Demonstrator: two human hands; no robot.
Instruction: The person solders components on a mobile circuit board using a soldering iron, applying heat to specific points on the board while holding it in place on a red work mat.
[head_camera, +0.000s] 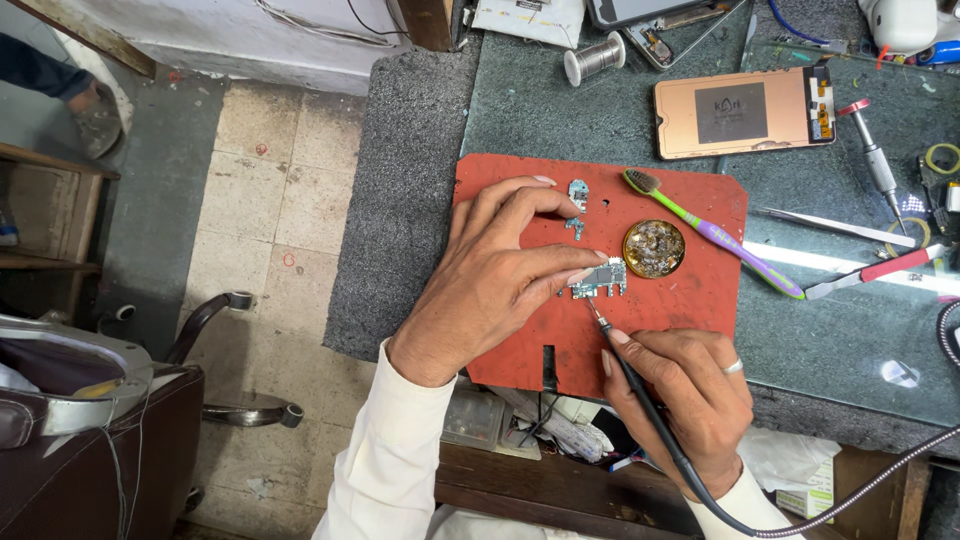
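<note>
At far left, a tiled floor (270, 170) and the curved metal base of a chair (225, 330) lie beside the grey stone surface (560, 110). On that surface rests a flat red-brown work mat (700, 300). The left hand (500, 280), in a white sleeve, reaches over the mat with its fingers curled, thumb and fingertips pinning a small green-and-silver circuit board (600, 277) flat against the mat. Just above the board lie two small silver metal shield pieces (577, 205). The right hand (685, 400) is closed around a slim black soldering iron (640, 390) with a trailing cable, its tip touching the board's lower edge. To the right of the board sits a round brass tin of tip-cleaning wool (654, 248), and beside it a green-and-purple toothbrush (715, 232) lies diagonally. Farther right are a copper-backed phone screen panel (745, 113), silver tweezers (850, 228) and a red-capped screwdriver (872, 155).
</note>
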